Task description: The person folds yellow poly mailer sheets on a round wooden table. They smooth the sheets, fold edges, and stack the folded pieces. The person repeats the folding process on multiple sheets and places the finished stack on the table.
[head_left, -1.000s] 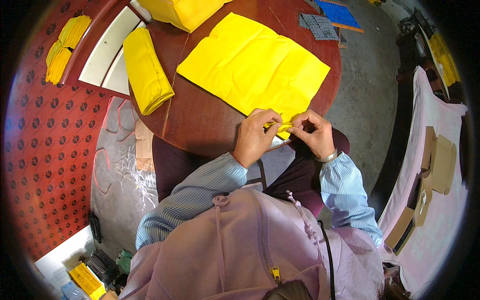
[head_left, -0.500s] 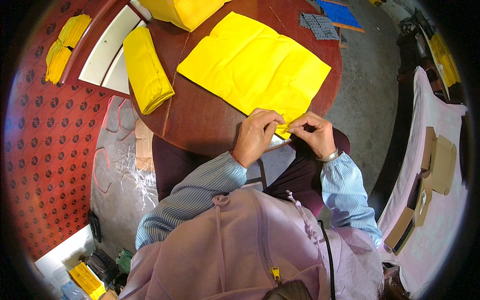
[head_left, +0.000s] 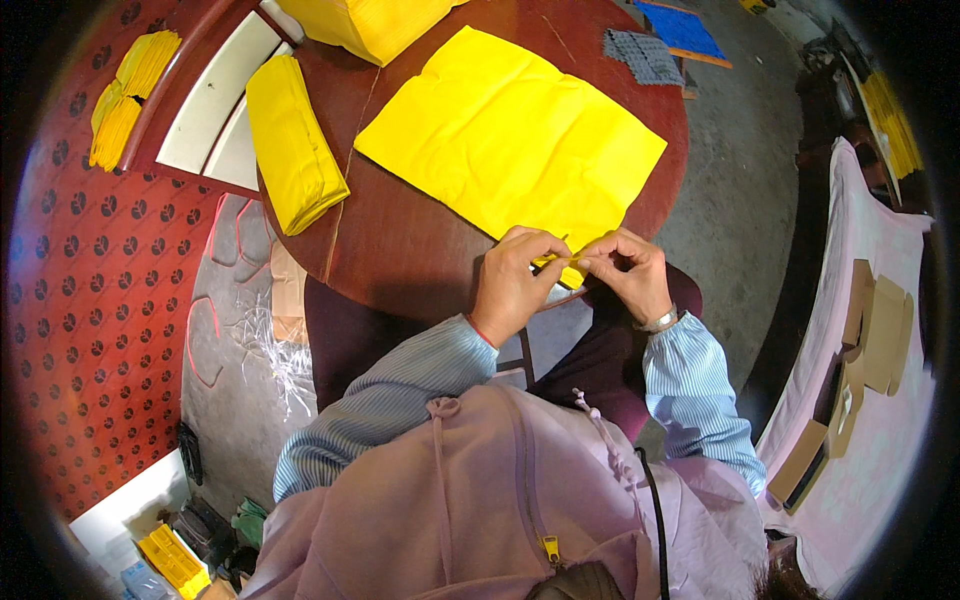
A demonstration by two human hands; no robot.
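Note:
A large yellow sheet (head_left: 510, 130), creased and fabric-like, lies flat and askew on the round red-brown table (head_left: 410, 240). Its near corner comes down to the table's front edge, where both my hands meet. My left hand (head_left: 515, 280) pinches thumb and forefinger together at that corner. Just beside it my right hand (head_left: 635, 275) pinches too, its fingertips almost touching those of the left. A thin yellow bit of the corner shows between the fingertips. Whether anything smaller is held there is too fine to make out.
On the table's left lies a folded yellow stack (head_left: 295, 145), with a bigger yellow pile (head_left: 375, 25) behind it. A grey textured mat (head_left: 640, 57) is at the far right edge, near a blue panel (head_left: 685, 30). Open cardboard boxes (head_left: 885, 335) rest on pink cloth at right.
Both hands have shifted slightly, and the fingertips now sit closer together over the corner. The sheet lies nearly where it was.

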